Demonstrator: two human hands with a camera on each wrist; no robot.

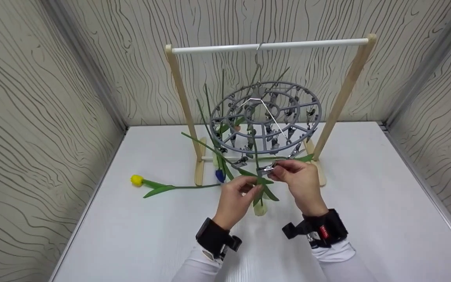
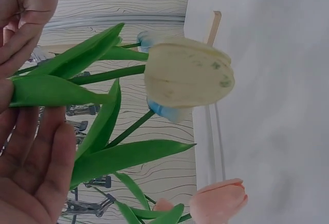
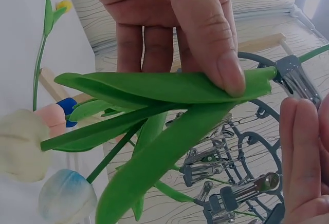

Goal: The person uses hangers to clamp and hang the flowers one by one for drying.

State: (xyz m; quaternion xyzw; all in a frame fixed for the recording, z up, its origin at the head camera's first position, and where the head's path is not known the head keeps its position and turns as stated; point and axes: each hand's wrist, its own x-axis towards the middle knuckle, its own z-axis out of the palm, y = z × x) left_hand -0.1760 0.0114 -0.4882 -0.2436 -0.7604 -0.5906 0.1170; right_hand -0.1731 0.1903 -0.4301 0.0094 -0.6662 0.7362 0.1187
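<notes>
My left hand (image 1: 253,187) pinches the green leaves and stem of a white tulip (image 1: 260,209) that hangs head-down just above the table. In the left wrist view the cream tulip head (image 2: 187,80) is close up, and that hand's fingers (image 2: 36,172) lie beside the leaves (image 2: 67,88). My right hand (image 1: 279,166) pinches a metal clip (image 1: 266,169) at the front rim of the grey round clip hanger (image 1: 266,117), right at the top of the stem. In the right wrist view the clip (image 3: 292,80) meets the leaf end under the left thumb (image 3: 226,64).
The hanger hangs from the white rod (image 1: 268,46) of a wooden rack (image 1: 182,105). A blue tulip (image 1: 220,175) and other stems hang from its clips. A yellow tulip (image 1: 136,180) lies on the white table (image 1: 366,219) to the left. Patterned walls close in three sides.
</notes>
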